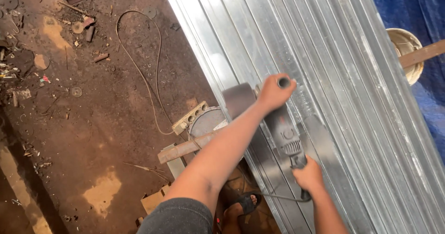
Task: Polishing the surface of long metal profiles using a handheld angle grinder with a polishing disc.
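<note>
Grey angle grinder (285, 134), lying lengthwise on ribbed silvery metal sheets (343, 76), blurred disc at its front

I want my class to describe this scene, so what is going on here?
A person works a grey angle grinder over long ribbed silver metal sheets. The left hand grips its side handle near the spinning head; the right hand holds the rear body. A thin cable trails over the brown dirt floor.
</note>
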